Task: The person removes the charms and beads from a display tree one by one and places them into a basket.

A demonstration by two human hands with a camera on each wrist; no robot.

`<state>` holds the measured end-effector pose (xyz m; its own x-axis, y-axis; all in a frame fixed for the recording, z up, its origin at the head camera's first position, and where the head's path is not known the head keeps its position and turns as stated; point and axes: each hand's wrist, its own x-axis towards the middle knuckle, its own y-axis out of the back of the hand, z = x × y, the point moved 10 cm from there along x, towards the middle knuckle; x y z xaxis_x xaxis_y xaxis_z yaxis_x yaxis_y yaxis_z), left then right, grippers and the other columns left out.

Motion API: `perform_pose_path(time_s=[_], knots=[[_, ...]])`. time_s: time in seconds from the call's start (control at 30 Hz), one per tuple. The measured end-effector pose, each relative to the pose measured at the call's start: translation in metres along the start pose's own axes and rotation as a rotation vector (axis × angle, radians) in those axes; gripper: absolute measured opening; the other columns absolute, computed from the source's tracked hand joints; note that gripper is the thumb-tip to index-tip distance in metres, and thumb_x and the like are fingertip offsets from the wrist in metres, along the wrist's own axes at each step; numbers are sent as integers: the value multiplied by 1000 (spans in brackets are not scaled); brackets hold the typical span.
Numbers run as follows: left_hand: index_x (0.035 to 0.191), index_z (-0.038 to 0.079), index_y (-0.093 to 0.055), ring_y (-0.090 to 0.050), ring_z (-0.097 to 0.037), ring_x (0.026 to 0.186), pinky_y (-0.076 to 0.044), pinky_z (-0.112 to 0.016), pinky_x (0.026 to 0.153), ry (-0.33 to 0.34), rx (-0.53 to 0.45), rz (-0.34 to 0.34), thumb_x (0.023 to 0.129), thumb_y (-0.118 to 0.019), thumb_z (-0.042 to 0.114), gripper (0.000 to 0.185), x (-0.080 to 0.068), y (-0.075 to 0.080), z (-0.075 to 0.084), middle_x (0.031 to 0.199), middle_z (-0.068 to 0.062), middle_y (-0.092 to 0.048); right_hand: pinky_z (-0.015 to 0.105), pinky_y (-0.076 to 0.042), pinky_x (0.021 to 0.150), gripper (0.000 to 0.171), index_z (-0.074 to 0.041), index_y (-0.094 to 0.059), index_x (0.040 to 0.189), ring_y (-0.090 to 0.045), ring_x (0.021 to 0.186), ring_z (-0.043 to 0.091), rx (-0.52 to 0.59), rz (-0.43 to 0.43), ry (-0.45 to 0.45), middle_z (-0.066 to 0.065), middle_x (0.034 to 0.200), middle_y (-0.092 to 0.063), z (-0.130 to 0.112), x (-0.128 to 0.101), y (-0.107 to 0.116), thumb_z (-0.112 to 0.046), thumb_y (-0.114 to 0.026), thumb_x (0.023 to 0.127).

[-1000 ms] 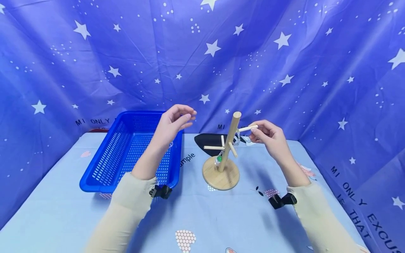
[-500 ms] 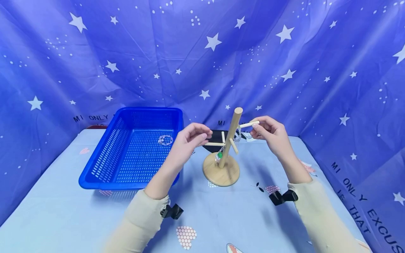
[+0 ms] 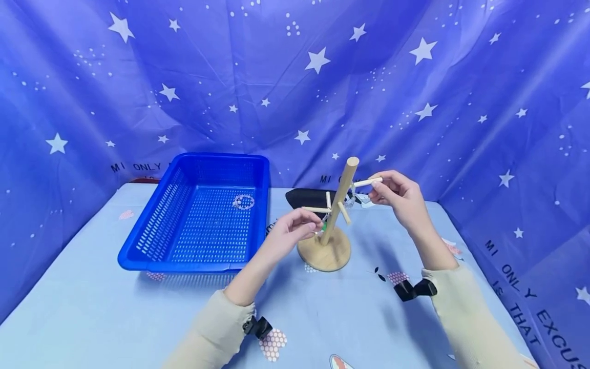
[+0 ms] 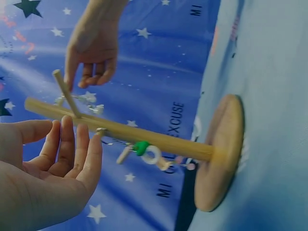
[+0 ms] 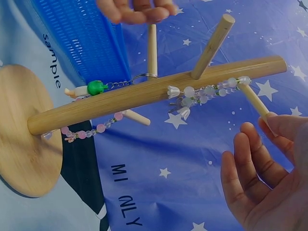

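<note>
Stand and hands, seen sideways from my left wrist. My left hand (image 4: 50,185) enters at lower left, palm in view, fingers gently curved, tips before the wooden post (image 4: 159,140); contact cannot be judged. The post runs obliquely to its round base (image 4: 221,171), on the pale blue cloth (image 4: 274,115). A peg (image 4: 67,94) projects near its free end; pale beads (image 4: 89,97) hang behind. Along the post: a green ball (image 4: 141,147), beside a white ring (image 4: 152,160). Above: my right hand (image 4: 95,48), fingers downward, against a starred blue curtain (image 4: 144,86).
</note>
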<state>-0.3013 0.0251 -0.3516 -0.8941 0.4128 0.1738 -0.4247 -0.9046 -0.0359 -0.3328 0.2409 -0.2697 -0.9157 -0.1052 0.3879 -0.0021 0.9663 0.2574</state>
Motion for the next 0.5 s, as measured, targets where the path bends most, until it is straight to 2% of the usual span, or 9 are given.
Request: perform_pose_path(time_s=[0.07,0.17,0.27,0.4,0.5], knots=[[119,-11,-57,-64,-42,114,-51,-53,103,-2,0,-2,100,-52,4,25,1,-1,-5,121,-35,-62,19,-60,68,9,-11,-68,105,-68,70,4,11,3,2,-7,76,-70,0,0,1,-13,-61,99],[118,-12,-57,-67,-35,111,-50,-53,103,3,-8,15,99,-53,3,24,2,-1,-13,120,-36,-62,19,-60,68,9,-12,-68,105,-68,70,4,19,4,2,-7,76,-70,1,0,1,-12,-61,99],[116,-12,-57,-67,-29,107,-53,-48,101,13,-2,55,99,-53,2,23,2,1,-19,118,-33,-63,19,-60,69,9,-11,-68,105,-68,70,4,28,0,3,-7,76,-70,1,0,1,-12,-61,99],[116,-9,-59,-66,-34,108,-57,-37,96,7,9,115,97,-55,1,22,4,4,-29,117,-30,-63,19,-60,69,10,-11,-68,106,-68,70,3,28,-1,7,-7,75,-69,1,1,0,-12,-61,99],[118,-7,-60,-64,-34,108,-55,-28,94,-16,34,146,95,-57,2,24,8,6,-33,119,-27,-64,18,-60,69,10,-11,-68,106,-68,69,3,21,5,6,-7,75,-69,2,0,0,-12,-61,99]])
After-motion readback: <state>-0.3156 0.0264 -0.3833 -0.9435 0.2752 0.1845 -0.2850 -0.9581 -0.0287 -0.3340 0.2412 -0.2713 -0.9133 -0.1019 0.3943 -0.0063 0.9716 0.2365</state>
